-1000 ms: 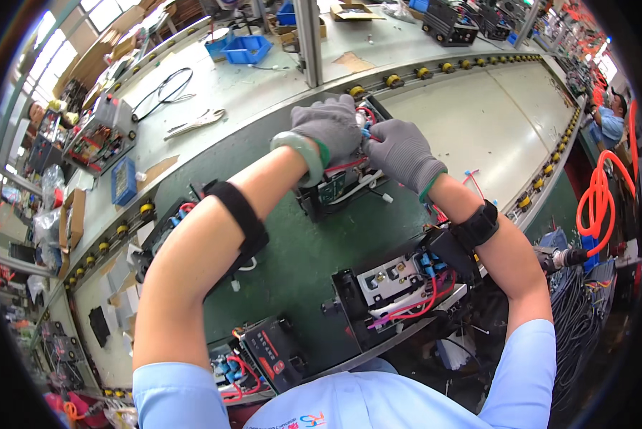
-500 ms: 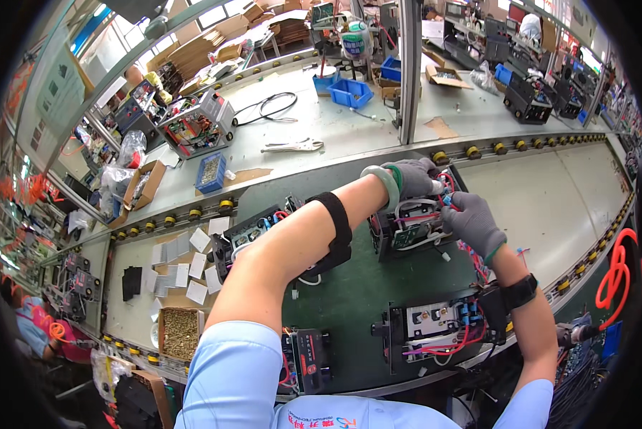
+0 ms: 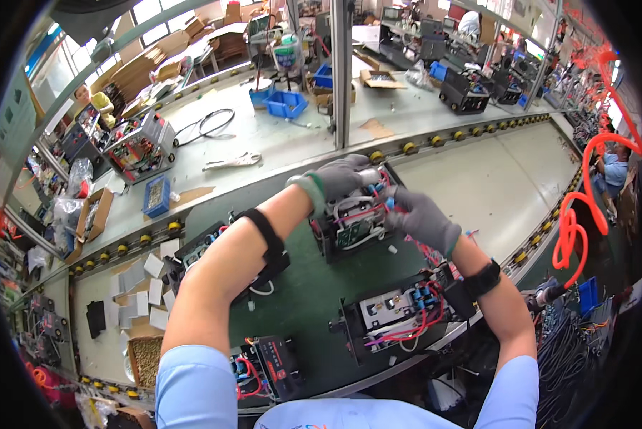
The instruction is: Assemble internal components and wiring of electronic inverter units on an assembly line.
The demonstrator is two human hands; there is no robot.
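Observation:
Both my hands wear grey gloves and work at the top of an open electronic unit [image 3: 349, 230] with a green circuit board, white cables and red wires. My left hand [image 3: 341, 179] reaches over the unit's far side, fingers closed near a pale piece; what they hold is hidden. From the right, my right hand [image 3: 424, 220] pinches at a small blue wire connector [image 3: 389, 203] beside the red wires. Nearer me lies a second open unit [image 3: 392, 311] with blue parts and pink wires. A black-fronted unit [image 3: 274, 365] is at the front left, and another unit [image 3: 192, 247] is partly behind my left arm.
A roller track [image 3: 410, 148] curves past the green work surface [image 3: 299, 286]. Beyond it are locking pliers [image 3: 233, 161], blue bins [image 3: 286, 104] and a metal post [image 3: 341, 71]. White pads [image 3: 141, 303] and a box of small fasteners [image 3: 146, 361] are at left. A red coiled hose [image 3: 585, 193] hangs right.
My view has swung right, so the bench appears farther left. My hands stay at the same unit, and the right hand has shifted slightly among its wires.

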